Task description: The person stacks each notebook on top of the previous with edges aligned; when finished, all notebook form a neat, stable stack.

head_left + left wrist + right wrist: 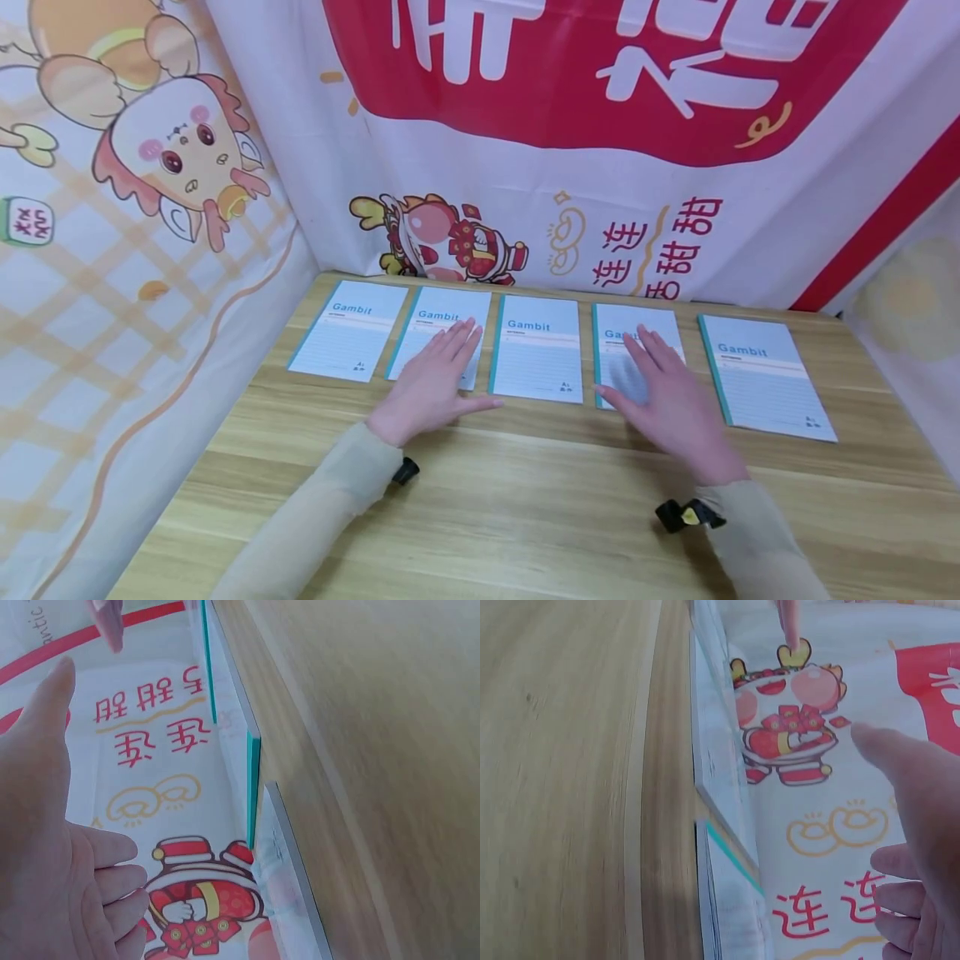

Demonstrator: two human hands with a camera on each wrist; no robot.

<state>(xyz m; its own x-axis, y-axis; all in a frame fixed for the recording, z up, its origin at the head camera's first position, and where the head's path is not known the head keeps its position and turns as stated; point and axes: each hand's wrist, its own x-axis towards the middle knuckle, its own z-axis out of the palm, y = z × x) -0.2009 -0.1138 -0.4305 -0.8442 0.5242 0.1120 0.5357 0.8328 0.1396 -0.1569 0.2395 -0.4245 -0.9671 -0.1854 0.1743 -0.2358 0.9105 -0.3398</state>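
Either side of the middle notebook [535, 350], the step seems to be straightening a row; the next move likely calls for a light touch at an edge. To its left on the tabletop [525, 508] lie the far-left notebook [347, 331] and, under the empty, straight-fingered left hand [429, 383], the second notebook [418, 329]. To its right, the spread, empty right hand [669, 398] hovers over the fourth notebook [611, 354], with the far-right notebook [767, 379] beyond.

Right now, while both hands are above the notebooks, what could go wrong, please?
If the left hand came down and slid sideways, the second notebook from the left might bump the third notebook, because only a narrow gap separates them. A forward push by the right hand could drive the fourth notebook into the cloth hanging close behind.
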